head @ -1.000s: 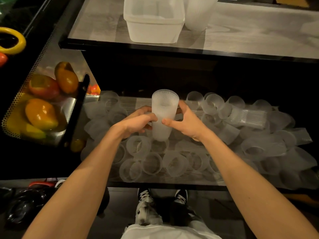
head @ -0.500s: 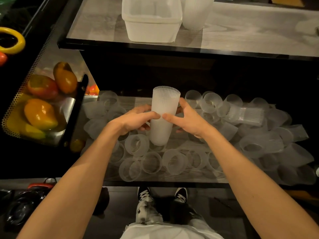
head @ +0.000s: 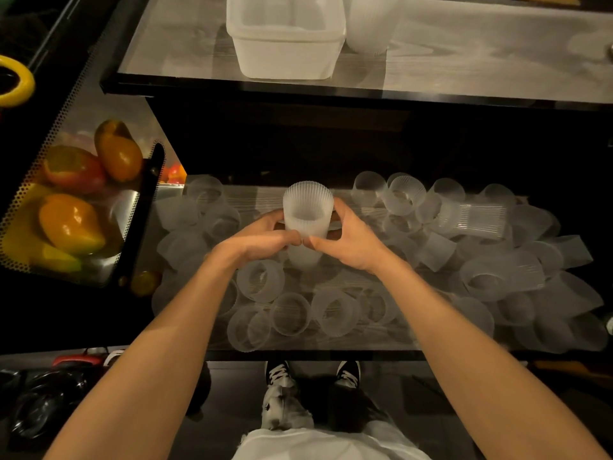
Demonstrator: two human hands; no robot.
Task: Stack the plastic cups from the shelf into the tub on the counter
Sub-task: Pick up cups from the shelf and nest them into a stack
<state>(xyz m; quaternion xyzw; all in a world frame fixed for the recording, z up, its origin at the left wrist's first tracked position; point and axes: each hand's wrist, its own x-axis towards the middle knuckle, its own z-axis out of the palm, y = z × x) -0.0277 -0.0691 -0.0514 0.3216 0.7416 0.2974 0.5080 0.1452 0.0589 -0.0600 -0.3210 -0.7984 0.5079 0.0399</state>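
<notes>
Nearest, a white shirt hem (head: 328,443) and a pair of dark sneakers with white laces (head: 278,373) on the floor. Two bare forearms reach forward over the shelf (head: 252,197), whose surface carries many loose plastic cups (head: 290,313), translucent and ribbed, most lying on their sides, some upright, crowded and touching across its whole width. Above the middle of the shelf, the left hand (head: 262,242) and right hand (head: 348,240) grip one ribbed cup (head: 307,210) from opposite sides, fingers curled round its wall and thumb tips almost meeting at the front. It stands upright, mouth up, and its lower part shows below the thumbs; whether it is a single tall cup or several nested cannot be told. To the left, a perforated metal tray (head: 126,214) holds orange, yellow and red fruit (head: 69,224); a yellow ring (head: 23,81) lies beyond it. Farthest, the counter (head: 464,61) bears a white rectangular tub (head: 285,58), open-topped, with a ribbed cup stack (head: 368,24) standing just beside its right wall.
</notes>
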